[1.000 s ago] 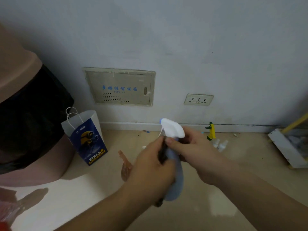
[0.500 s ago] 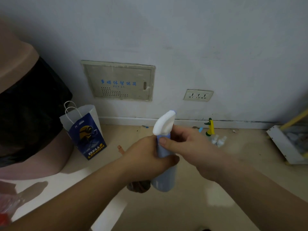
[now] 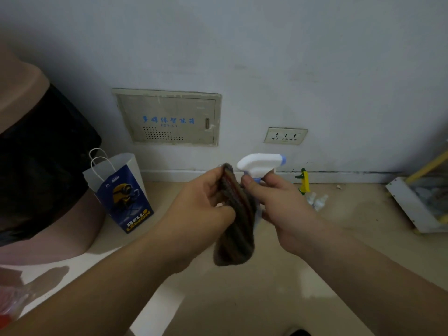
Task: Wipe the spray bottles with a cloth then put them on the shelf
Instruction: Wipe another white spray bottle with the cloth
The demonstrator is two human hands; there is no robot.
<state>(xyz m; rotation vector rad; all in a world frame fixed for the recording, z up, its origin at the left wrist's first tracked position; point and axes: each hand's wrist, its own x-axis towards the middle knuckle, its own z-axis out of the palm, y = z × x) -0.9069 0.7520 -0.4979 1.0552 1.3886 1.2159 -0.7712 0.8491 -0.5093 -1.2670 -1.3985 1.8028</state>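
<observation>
A spray bottle (image 3: 259, 163) with a white trigger head and a pale blue body stands upright in front of me. My right hand (image 3: 281, 207) grips it around the neck and upper body. A dark brown striped cloth (image 3: 235, 229) covers the bottle's left side and hides most of the body. My left hand (image 3: 201, 209) grips the cloth and presses it against the bottle. On the floor by the wall lie a yellow and green spray bottle (image 3: 303, 181) and two small clear bottles (image 3: 317, 201).
A blue and white paper bag (image 3: 121, 192) stands on the floor at the left, beside a pink and black rounded object (image 3: 36, 154). A white dustpan (image 3: 417, 207) with a yellow handle sits at the right. The wall carries a panel box (image 3: 167, 117) and a socket (image 3: 285, 135).
The bottle has turned, so its nozzle now points right. The brown cloth has come up over the bottle's left side, where before it hung low behind my left hand.
</observation>
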